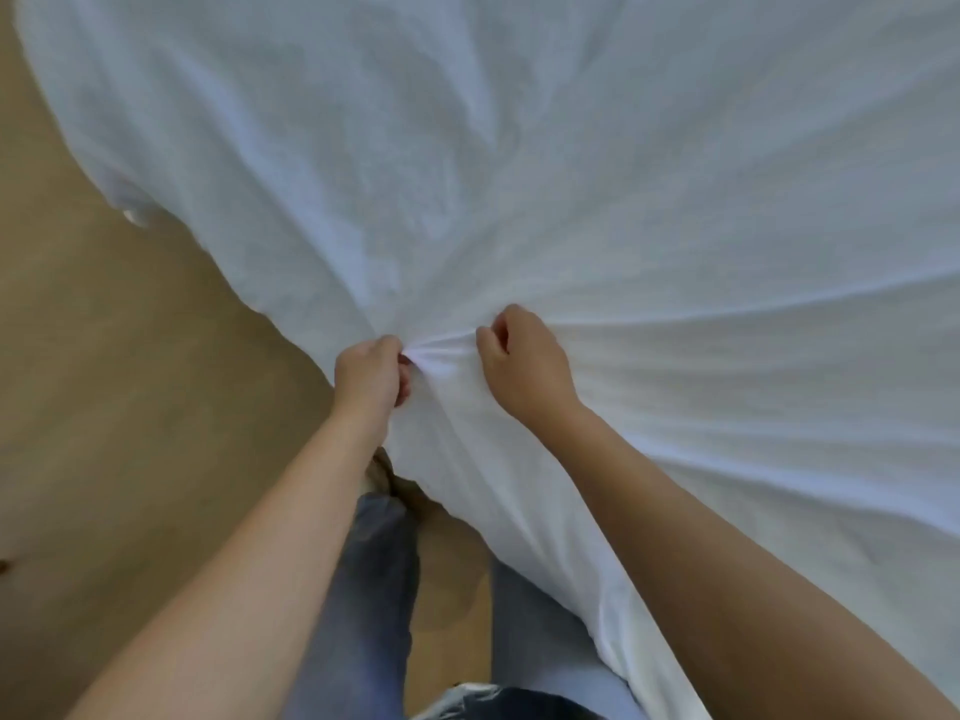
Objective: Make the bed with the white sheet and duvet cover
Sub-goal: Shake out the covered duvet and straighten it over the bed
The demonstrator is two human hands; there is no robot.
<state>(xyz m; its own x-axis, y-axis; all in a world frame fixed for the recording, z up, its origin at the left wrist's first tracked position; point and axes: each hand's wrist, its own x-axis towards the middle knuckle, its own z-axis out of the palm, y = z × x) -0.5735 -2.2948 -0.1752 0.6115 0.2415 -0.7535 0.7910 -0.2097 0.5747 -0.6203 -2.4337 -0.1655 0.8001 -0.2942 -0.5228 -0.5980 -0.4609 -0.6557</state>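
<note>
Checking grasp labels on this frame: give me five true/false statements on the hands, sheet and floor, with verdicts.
1. The left hand and the right hand both grip the white sheet. True.
2. Creases fan out from the gripped spot. True.
3. The left hand lies flat and open on the fabric. False: its fingers curl round a bunched fold.
4. The floor is dark grey carpet. False: it is tan.
5. The person wears blue jeans. True.
</note>
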